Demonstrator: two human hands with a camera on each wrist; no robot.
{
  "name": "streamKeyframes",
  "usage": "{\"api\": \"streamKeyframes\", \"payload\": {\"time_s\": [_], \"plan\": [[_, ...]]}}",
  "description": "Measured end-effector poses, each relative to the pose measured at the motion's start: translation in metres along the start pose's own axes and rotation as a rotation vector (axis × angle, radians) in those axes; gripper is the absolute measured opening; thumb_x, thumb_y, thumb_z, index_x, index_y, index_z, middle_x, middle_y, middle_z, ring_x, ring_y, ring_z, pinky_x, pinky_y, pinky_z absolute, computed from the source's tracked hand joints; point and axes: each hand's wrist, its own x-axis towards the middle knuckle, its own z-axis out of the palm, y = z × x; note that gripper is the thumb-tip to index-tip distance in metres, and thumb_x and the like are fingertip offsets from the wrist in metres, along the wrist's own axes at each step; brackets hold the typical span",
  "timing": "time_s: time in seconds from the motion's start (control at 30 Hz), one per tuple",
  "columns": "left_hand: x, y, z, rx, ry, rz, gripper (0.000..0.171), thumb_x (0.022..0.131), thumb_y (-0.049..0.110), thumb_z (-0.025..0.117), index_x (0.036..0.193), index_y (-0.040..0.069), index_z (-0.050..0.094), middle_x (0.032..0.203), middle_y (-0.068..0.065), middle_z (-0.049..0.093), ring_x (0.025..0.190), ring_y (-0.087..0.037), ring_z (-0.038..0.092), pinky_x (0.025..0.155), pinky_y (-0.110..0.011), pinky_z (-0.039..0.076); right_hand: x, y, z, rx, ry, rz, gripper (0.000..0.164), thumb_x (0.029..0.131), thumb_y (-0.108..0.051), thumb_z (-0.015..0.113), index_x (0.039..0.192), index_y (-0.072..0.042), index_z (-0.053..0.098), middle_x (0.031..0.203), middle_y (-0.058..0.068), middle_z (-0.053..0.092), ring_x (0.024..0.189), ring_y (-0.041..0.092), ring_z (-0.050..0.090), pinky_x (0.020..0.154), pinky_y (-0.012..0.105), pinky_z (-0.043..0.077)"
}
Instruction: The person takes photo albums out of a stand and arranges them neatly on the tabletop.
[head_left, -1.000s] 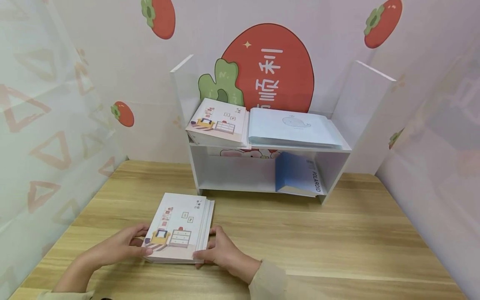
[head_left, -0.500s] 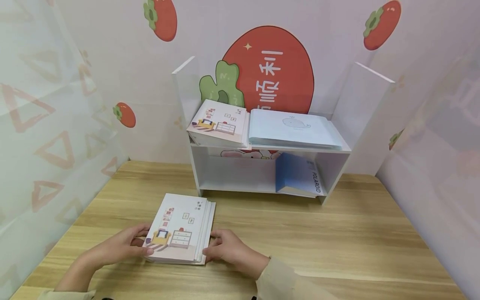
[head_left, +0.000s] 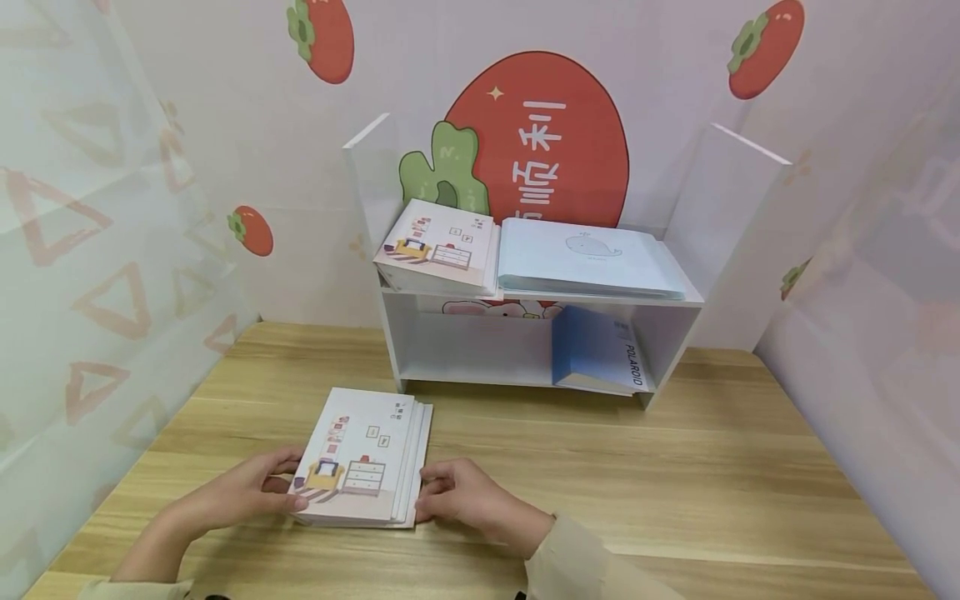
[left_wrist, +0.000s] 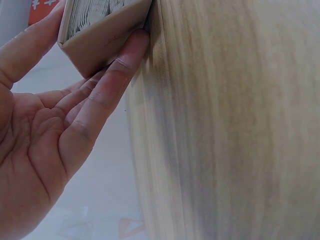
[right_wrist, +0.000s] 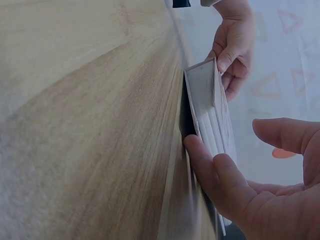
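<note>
A thick photo album (head_left: 352,458) with a room drawing on its white cover lies flat on the wooden table. At its left edge my left hand (head_left: 247,492) holds it, thumb over the lower corner and fingers against the spine. In the left wrist view, grey-white pages (left_wrist: 92,20) show at the album's end. My right hand (head_left: 468,500) touches the opposite edge. The right wrist view shows the right fingers (right_wrist: 215,170) against the lower cover's edge, the right thumb (right_wrist: 280,132) raised clear of it.
Behind the album stands a white two-tier shelf (head_left: 472,346). Its upper tier bears a similar room-drawing album (head_left: 442,237) and a pale blue whale-cover album (head_left: 585,254). Below leans a blue book marked POLAROID (head_left: 600,350). Patterned sheets (head_left: 112,250) flank the wooden table (head_left: 637,483).
My right hand has slid right, its thumb coming off the album's top cover to the edge. The left hand keeps its hold, and the album has hardly moved.
</note>
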Motion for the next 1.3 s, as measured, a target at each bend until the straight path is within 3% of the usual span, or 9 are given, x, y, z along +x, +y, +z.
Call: {"api": "streamKeyframes", "payload": {"time_s": [0.1, 0.3, 0.57, 0.83, 0.93, 1.13, 1.2, 1.3], "plan": [[0.001, 0.000, 0.000, 0.014, 0.005, -0.001, 0.077, 0.095, 0.015, 0.067, 0.142, -0.024, 0.022, 0.136, -0.040, 0.047, 0.110, -0.028, 0.065, 0.081, -0.027, 0.057, -0.003, -0.001, -0.001, -0.022, 0.003, -0.002, 0.053, 0.086, 0.003, 0.067, 0.135, 0.015, 0.050, 0.100, 0.014, 0.071, 0.079, 0.009, 0.065, 0.072, 0.023, 0.053], [-0.001, 0.002, -0.003, 0.065, 0.032, 0.017, 0.069, 0.094, 0.015, 0.068, 0.141, -0.021, 0.032, 0.131, -0.033, 0.054, 0.102, -0.010, 0.067, 0.080, -0.026, 0.057, -0.009, -0.006, -0.008, -0.083, 0.009, -0.014, 0.051, 0.086, 0.000, 0.071, 0.134, 0.008, 0.054, 0.107, 0.018, 0.071, 0.084, 0.011, 0.066, 0.074, 0.026, 0.055], [-0.008, 0.013, -0.007, 0.123, 0.080, 0.020, 0.059, 0.099, 0.018, 0.061, 0.143, -0.013, 0.038, 0.132, -0.031, 0.055, 0.099, -0.004, 0.067, 0.078, -0.024, 0.056, -0.015, -0.012, -0.028, -0.094, -0.008, -0.065, 0.049, 0.090, -0.005, 0.067, 0.135, 0.007, 0.052, 0.114, 0.024, 0.066, 0.090, 0.020, 0.070, 0.082, 0.034, 0.058], [-0.014, 0.026, -0.010, 0.205, 0.156, 0.009, 0.054, 0.101, 0.023, 0.057, 0.144, -0.005, 0.041, 0.146, -0.031, 0.044, 0.106, 0.007, 0.061, 0.081, -0.022, 0.054, -0.022, -0.014, -0.050, -0.124, 0.007, -0.129, 0.050, 0.093, -0.009, 0.064, 0.136, 0.010, 0.049, 0.121, 0.031, 0.063, 0.098, 0.034, 0.070, 0.085, 0.040, 0.057], [-0.013, 0.031, -0.010, 0.255, 0.191, 0.036, 0.052, 0.102, 0.024, 0.057, 0.144, -0.003, 0.043, 0.146, -0.028, 0.045, 0.112, -0.002, 0.063, 0.082, -0.021, 0.053, -0.024, -0.014, -0.056, -0.138, 0.034, -0.126, 0.049, 0.093, -0.011, 0.063, 0.136, 0.009, 0.050, 0.122, 0.030, 0.063, 0.101, 0.034, 0.069, 0.087, 0.041, 0.057], [-0.007, 0.043, -0.004, 0.326, 0.258, 0.081, 0.049, 0.100, 0.026, 0.059, 0.142, 0.003, 0.049, 0.146, -0.020, 0.050, 0.126, -0.043, 0.055, 0.088, -0.020, 0.051, -0.031, -0.014, -0.068, -0.160, 0.087, -0.134, 0.049, 0.094, -0.013, 0.063, 0.136, 0.008, 0.050, 0.122, 0.027, 0.063, 0.104, 0.032, 0.067, 0.088, 0.042, 0.056], [-0.004, 0.047, -0.001, 0.344, 0.271, 0.094, 0.048, 0.100, 0.027, 0.060, 0.141, 0.005, 0.050, 0.146, -0.018, 0.051, 0.127, -0.047, 0.053, 0.090, -0.021, 0.051, -0.032, -0.014, -0.072, -0.166, 0.100, -0.137, 0.050, 0.095, -0.015, 0.063, 0.137, 0.008, 0.050, 0.124, 0.027, 0.063, 0.105, 0.032, 0.067, 0.089, 0.043, 0.056], [0.004, 0.053, 0.005, 0.368, 0.280, 0.116, 0.046, 0.099, 0.029, 0.062, 0.140, 0.010, 0.053, 0.145, -0.012, 0.053, 0.128, -0.042, 0.054, 0.091, -0.024, 0.052, -0.034, -0.015, -0.079, -0.169, 0.120, -0.150, 0.050, 0.096, -0.016, 0.062, 0.138, 0.008, 0.048, 0.126, 0.028, 0.061, 0.106, 0.034, 0.065, 0.091, 0.044, 0.055]]}}
